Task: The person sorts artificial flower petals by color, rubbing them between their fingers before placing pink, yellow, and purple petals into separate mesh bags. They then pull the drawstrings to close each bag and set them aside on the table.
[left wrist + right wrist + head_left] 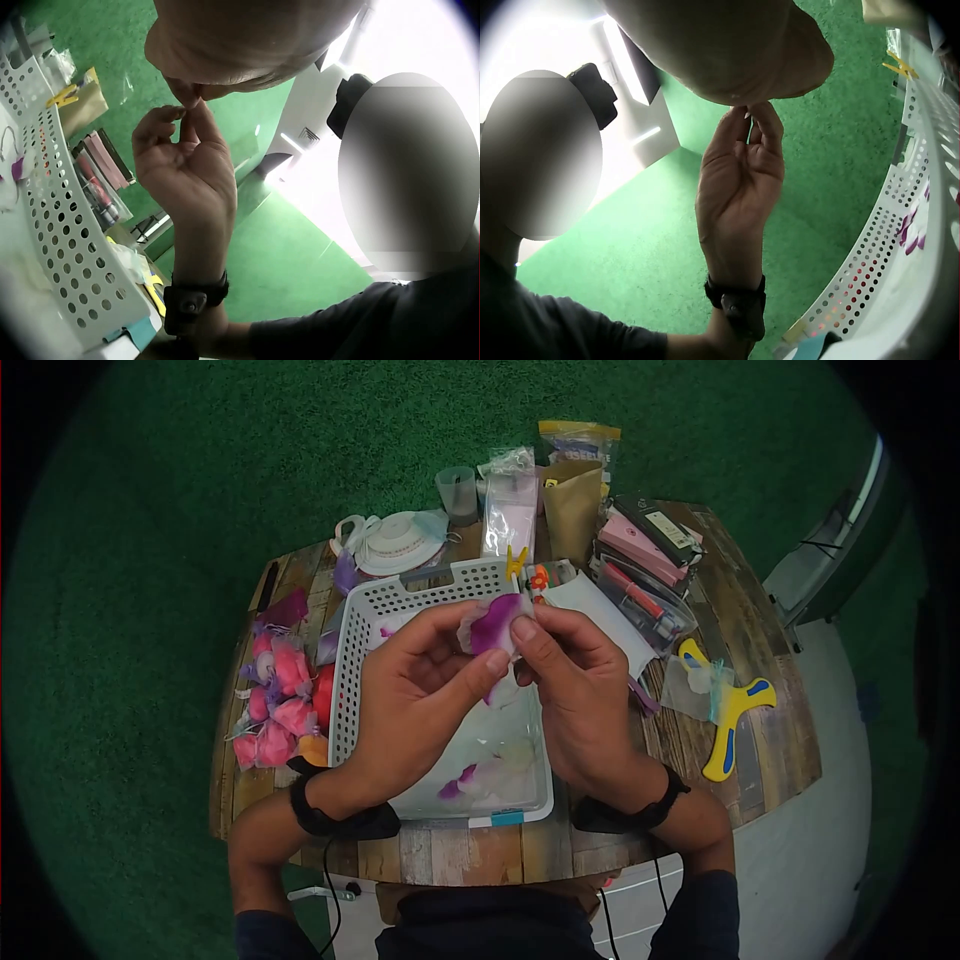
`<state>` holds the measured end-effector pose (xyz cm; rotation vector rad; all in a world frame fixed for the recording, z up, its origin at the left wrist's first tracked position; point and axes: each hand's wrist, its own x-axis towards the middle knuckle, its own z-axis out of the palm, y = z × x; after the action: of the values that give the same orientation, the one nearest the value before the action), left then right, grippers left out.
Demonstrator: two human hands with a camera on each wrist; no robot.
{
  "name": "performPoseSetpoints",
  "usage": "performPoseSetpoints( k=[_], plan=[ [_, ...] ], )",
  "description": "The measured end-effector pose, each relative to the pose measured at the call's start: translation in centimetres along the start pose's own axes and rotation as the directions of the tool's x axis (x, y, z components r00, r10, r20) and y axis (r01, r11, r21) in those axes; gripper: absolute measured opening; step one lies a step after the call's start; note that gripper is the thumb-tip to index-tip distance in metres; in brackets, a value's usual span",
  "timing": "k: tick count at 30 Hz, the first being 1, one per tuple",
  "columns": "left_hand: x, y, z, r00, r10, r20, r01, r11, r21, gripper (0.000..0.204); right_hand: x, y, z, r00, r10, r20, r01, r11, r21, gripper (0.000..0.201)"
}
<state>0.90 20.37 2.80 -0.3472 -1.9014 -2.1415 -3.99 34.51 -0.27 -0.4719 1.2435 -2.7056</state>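
Observation:
Both hands meet over a white perforated basket [346,705], with a purple and white petal-shaped piece [492,622] between their fingertips. My left hand [405,685] pinches its left side, thumb in front. On the other side, the thumb and fingers of my right hand [585,695] pinch the same piece. Inside the basket lie more purple and white petals [458,782], which also show in the right wrist view as purple petals [910,231]. In both wrist views the near hand covers the held piece.
Pink bagged items [275,730] sit left of the basket. Behind it stand a translucent cup [458,497] and a brown paper pouch [573,510]. Rightward are a pink box [640,540], a clear pencil case [650,610] and a yellow-blue three-armed boomerang [738,722]. A yellow clip [516,562] grips the basket rim.

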Motion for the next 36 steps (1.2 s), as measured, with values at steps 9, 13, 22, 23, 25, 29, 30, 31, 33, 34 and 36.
performPoseSetpoints(
  k=[9,13,22,23,25,29,30,31,33,34,36],
  plan=[
    [0.8,0.3,-1.3,0.992,-0.054,-0.110,0.060,0.997,0.045,0.027,0.2,-0.2,-0.1,0.996,0.056,0.071,-0.049,0.995,-0.084,0.022],
    [0.8,0.3,-1.4,0.994,-0.047,-0.102,0.051,0.998,0.030,0.027,0.4,-0.1,-0.1,0.992,0.093,0.089,-0.090,0.995,-0.035,0.019],
    [0.7,0.1,-1.5,0.995,-0.075,-0.061,0.077,0.996,0.045,0.029,0.6,0.0,-0.3,0.993,0.083,0.087,-0.072,0.990,-0.124,0.022],
    [0.7,0.2,-1.5,0.995,-0.072,-0.065,0.075,0.996,0.045,0.028,0.6,0.1,-0.4,0.993,0.089,0.080,-0.076,0.985,-0.152,0.023],
    [0.7,0.3,-1.6,0.995,-0.071,-0.068,0.075,0.996,0.046,0.027,0.6,0.1,-0.3,0.993,0.093,0.074,-0.081,0.986,-0.144,0.024],
    [0.6,0.4,-1.9,0.998,-0.056,-0.041,0.060,0.994,0.092,0.024,0.8,0.0,-0.3,0.987,0.117,0.107,-0.102,0.986,-0.135,0.027],
    [0.6,0.5,-2.0,0.998,-0.058,-0.027,0.061,0.992,0.110,0.024,0.9,0.0,-0.5,0.987,0.118,0.106,-0.104,0.985,-0.135,0.027],
    [0.6,0.4,-2.0,0.998,-0.060,-0.027,0.062,0.992,0.110,0.024,1.0,0.1,-0.7,0.981,0.142,0.131,-0.118,0.978,-0.171,0.027],
    [0.6,0.3,-2.1,0.999,-0.044,-0.014,0.046,0.990,0.134,0.023,1.2,0.2,-0.8,0.974,0.166,0.153,-0.133,0.970,-0.206,0.026],
    [0.5,0.3,-2.1,0.999,-0.048,-0.014,0.049,0.990,0.134,0.023,1.2,0.2,-0.8,0.975,0.154,0.160,-0.119,0.970,-0.210,0.026],
    [0.6,0.5,-2.2,0.996,-0.083,0.016,0.080,0.988,0.135,0.022,1.4,0.3,-0.9,0.975,0.143,0.168,-0.106,0.971,-0.214,0.025]
  ],
)
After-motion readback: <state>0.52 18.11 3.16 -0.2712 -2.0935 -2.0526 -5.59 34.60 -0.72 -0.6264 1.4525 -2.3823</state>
